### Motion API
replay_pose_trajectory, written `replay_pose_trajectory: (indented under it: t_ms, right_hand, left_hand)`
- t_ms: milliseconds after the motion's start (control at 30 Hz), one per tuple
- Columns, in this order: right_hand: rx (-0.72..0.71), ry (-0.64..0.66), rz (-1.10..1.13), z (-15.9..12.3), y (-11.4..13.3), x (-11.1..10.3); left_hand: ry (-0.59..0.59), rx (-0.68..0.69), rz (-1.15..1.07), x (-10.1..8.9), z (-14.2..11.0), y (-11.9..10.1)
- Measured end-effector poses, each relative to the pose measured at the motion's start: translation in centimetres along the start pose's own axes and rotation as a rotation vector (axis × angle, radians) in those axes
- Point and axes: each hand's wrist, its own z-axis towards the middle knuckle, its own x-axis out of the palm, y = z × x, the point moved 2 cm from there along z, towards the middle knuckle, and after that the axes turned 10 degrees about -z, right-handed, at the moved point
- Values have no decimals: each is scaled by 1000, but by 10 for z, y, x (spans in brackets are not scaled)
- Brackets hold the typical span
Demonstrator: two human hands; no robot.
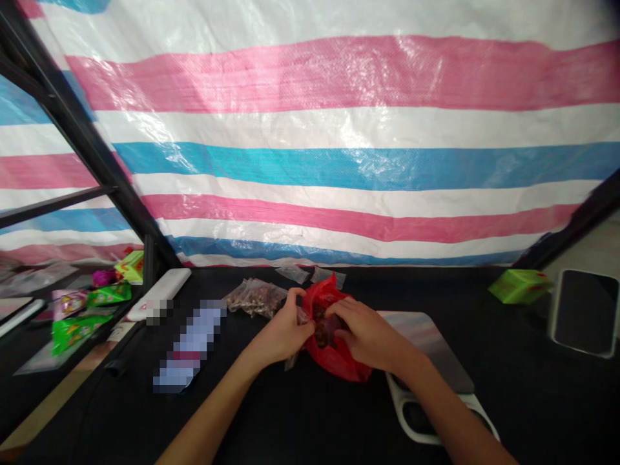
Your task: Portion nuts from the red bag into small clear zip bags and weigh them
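Observation:
A red plastic bag (339, 368) lies open on the black table in front of me, with dark brown bits inside that I cannot identify. My left hand (285, 329) is closed at the bag's left side. It pinches a small clear plastic bag (291, 361), mostly hidden by the fingers. My right hand (365, 329) reaches into the red bag from the right, fingers curled down onto the brown contents; what lies between the fingertips is hidden. Just beyond my left hand sit clear bags filled with small brown pieces (256, 298).
A scale (426, 342) with a metal plate stands under my right forearm. Flat clear bags (293, 274) lie at the back. On the right are a green box (520, 286) and a dark-screened device (585, 313). Leftward are a white bar (167, 287), a blurred-out packet (194, 345) and snack packets (80, 330).

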Motion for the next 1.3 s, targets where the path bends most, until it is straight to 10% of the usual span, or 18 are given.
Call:
replay_pose_trajectory:
  t_ms: [667,1300]
  right_hand:
    - [160,-38,-145,7,4,20]
    - [232,-117,-15,7,1,11]
  left_hand:
    - [-224,-158,-303,-4,18,9]
    - [-336,-23,-491,1,25,14]
